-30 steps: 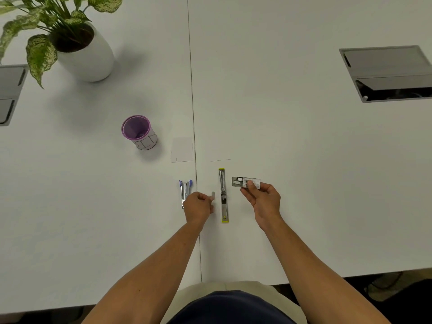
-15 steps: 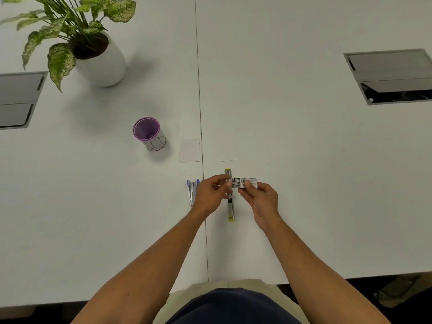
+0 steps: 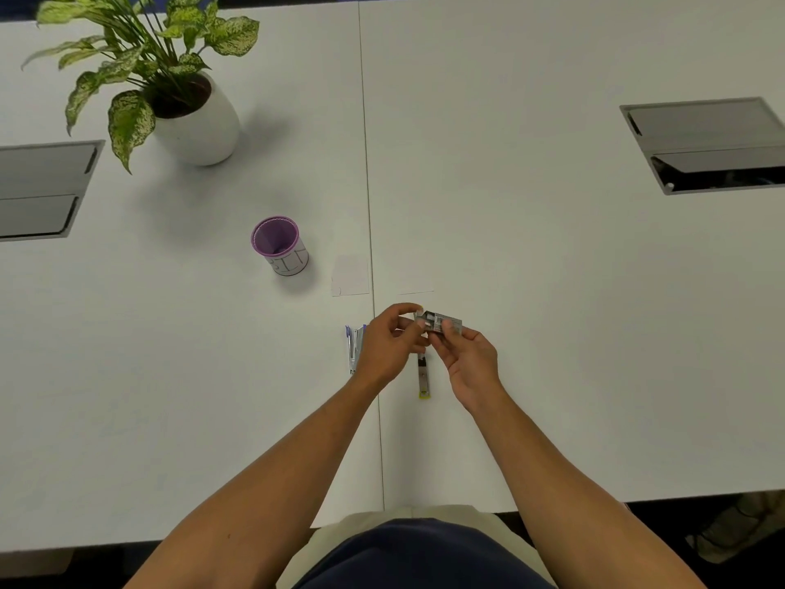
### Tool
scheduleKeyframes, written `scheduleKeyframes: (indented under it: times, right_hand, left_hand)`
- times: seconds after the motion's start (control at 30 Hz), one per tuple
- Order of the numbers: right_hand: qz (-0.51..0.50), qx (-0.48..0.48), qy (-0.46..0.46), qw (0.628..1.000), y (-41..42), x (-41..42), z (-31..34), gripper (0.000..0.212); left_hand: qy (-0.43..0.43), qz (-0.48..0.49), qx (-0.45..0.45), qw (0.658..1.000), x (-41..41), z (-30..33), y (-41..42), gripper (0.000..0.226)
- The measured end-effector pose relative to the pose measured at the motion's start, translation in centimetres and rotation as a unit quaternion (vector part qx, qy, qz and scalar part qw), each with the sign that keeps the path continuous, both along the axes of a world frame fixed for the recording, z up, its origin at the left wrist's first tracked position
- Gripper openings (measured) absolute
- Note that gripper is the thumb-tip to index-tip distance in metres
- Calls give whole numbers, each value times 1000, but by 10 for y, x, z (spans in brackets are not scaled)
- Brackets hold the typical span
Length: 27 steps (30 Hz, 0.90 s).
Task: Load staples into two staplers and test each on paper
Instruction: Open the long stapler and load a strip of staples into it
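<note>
the white surface (image 3: 531,333) carries everything, and on it, nearest the hands, lie the two staplers. the yellow-tipped stapler (image 3: 423,376) lies lengthwise just right of the seam, its far half hidden under the hands; it looks opened out flat, a stiff metal thing with some weight, best held by its long sides so the track stays free. the blue stapler (image 3: 353,348) lies just left of the left hand, partly behind it, and nothing touches it. two pale paper slips (image 3: 350,275) lie flat a little farther off, thin and light, likely to slide on the smooth top.

above the yellow-tipped stapler the right hand (image 3: 469,359) pinches the small staple box (image 3: 439,323) by its near-right end, thumb on top, its grip pressed together on the card. the box is light and crushable (a gentle hold on its edges should do). the left hand (image 3: 388,344) has its grip nearly closed at the box's open left end; i cannot tell whether it already has a staple strip between the fingertips. such a strip is small, brittle and apt to break apart, so it wants holding along its sides.
</note>
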State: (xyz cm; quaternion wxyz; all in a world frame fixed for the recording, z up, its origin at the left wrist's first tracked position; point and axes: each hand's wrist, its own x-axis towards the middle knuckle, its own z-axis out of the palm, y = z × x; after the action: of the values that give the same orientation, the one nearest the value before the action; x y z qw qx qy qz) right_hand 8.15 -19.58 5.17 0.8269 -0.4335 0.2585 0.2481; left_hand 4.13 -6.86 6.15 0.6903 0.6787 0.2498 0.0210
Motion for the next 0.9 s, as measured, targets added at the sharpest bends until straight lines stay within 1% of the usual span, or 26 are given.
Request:
scheduleKeyframes:
  times: [0.1, 0.2, 0.37, 0.43, 0.57, 0.67, 0.8, 0.9]
  right_hand:
    - [8, -20, -7, 1000, 1, -2, 1, 24]
    - [12, -41, -20, 999, 2, -4, 2, 27]
    - [13, -44, -27, 999, 3, -5, 2, 24]
    - [9, -40, -27, 999, 4, -6, 2, 26]
    - [17, -56, -34, 998, 6, -7, 3, 25]
    - [23, -65, -34, 997, 7, -8, 3, 25]
    - [18, -65, -23, 997, 7, -8, 2, 32]
    - [22, -68, -25, 997, 7, -8, 3, 33]
  left_hand:
    - [1, 20, 4, 1000, -1, 3, -1, 15]
    - [13, 33, 19, 999, 0, 4, -2, 9]
    - [16, 39, 25, 999, -2, 7, -1, 10]
    - [18, 38, 22, 999, -3, 9, 0, 10]
    - [22, 42, 41, 998, -5, 12, 2, 11]
    - [29, 38, 88, 995, -5, 11, 3, 11]
    - [27, 12, 169, 985, -5, 10, 3, 7]
    - [34, -3, 200, 979, -6, 9, 2, 8]
